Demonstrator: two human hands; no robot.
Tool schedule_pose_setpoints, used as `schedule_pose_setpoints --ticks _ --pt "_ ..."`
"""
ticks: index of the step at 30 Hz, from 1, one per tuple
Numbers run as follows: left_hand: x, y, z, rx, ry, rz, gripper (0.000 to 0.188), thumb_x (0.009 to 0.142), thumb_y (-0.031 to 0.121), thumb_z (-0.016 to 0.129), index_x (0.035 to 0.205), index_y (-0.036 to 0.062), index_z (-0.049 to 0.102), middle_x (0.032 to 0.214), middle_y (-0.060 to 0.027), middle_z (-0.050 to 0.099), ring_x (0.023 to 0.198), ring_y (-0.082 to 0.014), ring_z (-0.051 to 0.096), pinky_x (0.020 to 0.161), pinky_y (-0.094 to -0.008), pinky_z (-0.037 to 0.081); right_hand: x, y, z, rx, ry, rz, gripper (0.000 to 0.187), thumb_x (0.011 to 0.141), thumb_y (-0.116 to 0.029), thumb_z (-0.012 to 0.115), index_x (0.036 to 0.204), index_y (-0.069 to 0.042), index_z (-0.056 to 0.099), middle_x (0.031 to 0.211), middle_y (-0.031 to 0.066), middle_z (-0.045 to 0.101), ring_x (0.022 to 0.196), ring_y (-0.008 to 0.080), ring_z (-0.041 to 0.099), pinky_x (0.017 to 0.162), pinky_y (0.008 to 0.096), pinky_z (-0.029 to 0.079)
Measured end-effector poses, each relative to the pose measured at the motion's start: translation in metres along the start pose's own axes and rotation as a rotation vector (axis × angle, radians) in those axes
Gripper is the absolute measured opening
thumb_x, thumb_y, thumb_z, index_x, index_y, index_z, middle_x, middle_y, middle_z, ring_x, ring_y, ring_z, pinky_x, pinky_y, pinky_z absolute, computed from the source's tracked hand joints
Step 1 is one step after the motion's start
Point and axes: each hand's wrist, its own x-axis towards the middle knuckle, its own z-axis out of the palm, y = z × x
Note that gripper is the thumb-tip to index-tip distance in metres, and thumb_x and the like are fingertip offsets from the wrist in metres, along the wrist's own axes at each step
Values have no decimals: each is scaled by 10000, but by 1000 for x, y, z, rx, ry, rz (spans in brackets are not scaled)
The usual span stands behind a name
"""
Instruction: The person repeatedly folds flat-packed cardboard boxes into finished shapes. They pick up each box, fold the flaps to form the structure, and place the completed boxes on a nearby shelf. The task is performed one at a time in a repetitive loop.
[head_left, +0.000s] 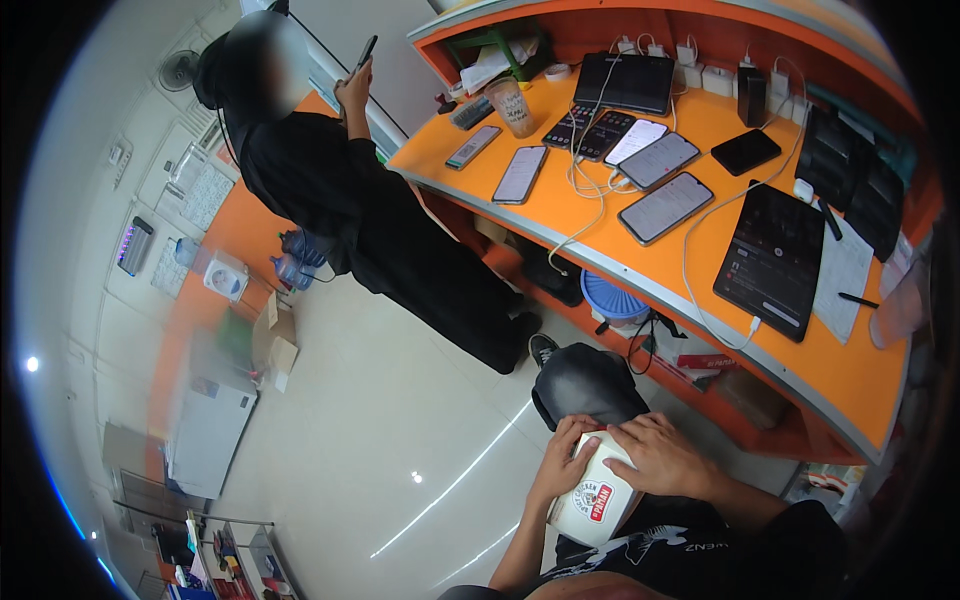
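Observation:
In my lap sits a white paper food box (578, 522) with a red and black printed label. My left hand (562, 462) grips its far left side, fingers curled over the edge. Across the top and right side lies my right hand (662, 458), its thumb pressed on the lid and its fingers bent round the far edge. Both hands touch the box, and their fingertips are partly hidden behind it. The lid looks closed. Beneath and beyond the box is my knee in dark trousers (590, 385).
An orange counter (640, 255) stands ahead right, carrying several phones, a tablet (775, 258), charging cables and a plastic cup (511, 108). Under it is a blue-lidded tub (614, 298). A person in black (370, 220) stands at the left of the counter, holding a phone (366, 52).

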Motion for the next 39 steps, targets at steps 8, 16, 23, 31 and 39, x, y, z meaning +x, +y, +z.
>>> schedule_pose_setpoints --ticks 8,16,23,31,39 --pt "0 -13 9 -154 27 -28 221 988 149 643 1148 -3 652 1197 -150 619 1169 -303 590 1036 -384 441 -12 5 22 11 89 33 530 1007 -346 611 1330 74 598 1279 220 659 1255 347 583 1043 470 442" --pt "0 -12 8 -147 -9 -68 220 956 118 704 1162 41 684 1269 -114 667 1240 -269 576 1091 -383 415 -11 40 53 211 145 -26 504 1022 -311 608 1376 46 580 1381 220 616 1329 352 537 1069 454 447" --pt "-1 -6 7 -206 -6 -68 176 949 107 732 1113 45 714 1219 -95 686 1222 -250 576 1065 -371 420 -24 32 65 349 284 98 598 1025 -254 609 1474 97 430 1477 304 485 1351 435 490 1134 486 398" --pt "1 7 -12 -403 580 -54 155 1020 146 658 1070 3 625 1188 -125 634 1122 -194 589 1000 -328 464 -29 4 51 593 266 242 948 1009 -409 634 1606 73 78 1549 368 344 1453 491 368 1203 490 309" --pt "5 6 -22 -311 905 140 280 1068 261 596 1195 33 495 1242 -122 528 1155 -190 554 999 -373 499 30 14 4 508 440 6 487 1008 -197 640 1474 -86 554 1337 195 566 1236 353 577 1047 410 480"
